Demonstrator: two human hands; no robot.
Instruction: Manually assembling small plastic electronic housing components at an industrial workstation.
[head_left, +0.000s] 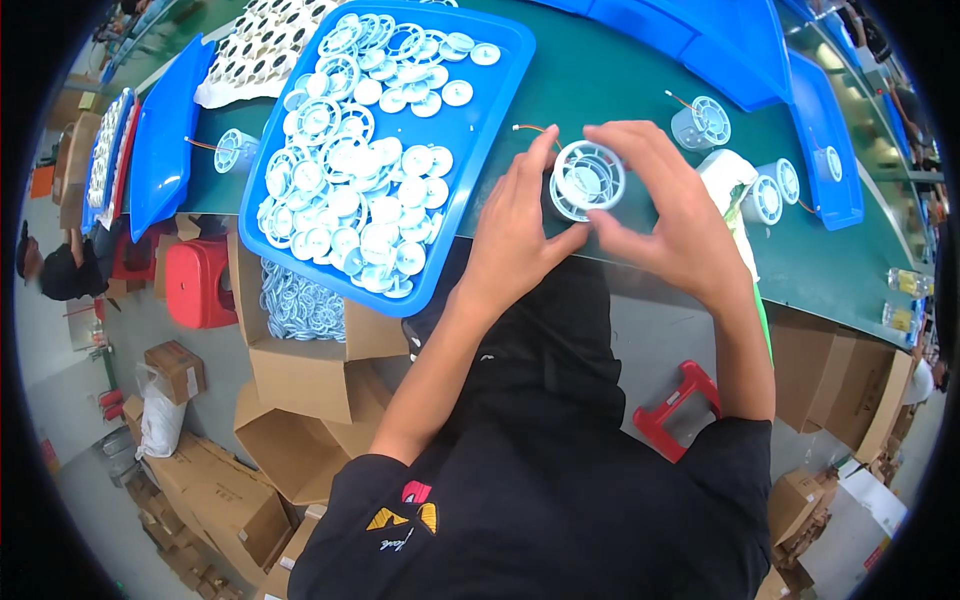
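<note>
At the near edge of the green table, a round pale blue plastic housing (590, 178) with a spoked, ring-shaped end is between my two hands. My left hand (512, 228) is closed around its left side with thumb and fingers. My right hand (665, 205) grips its right rim, fingertips above and thumb below. A thin wire with a small white connector (517, 127) sticks out by my left fingertips. Whether the bright upper ring is a separate piece, I cannot tell. Left of my hands, a blue tray (467, 165) holds many loose pale blue rings and discs.
Similar wired housings (703, 124) stand at the right, and another (236, 150) left of the tray. A white-and-green bag (727, 178) lies beside my right hand. Blue bins (735, 55) line the back. Below are a ring-filled carton (300, 300) and red stools (200, 283).
</note>
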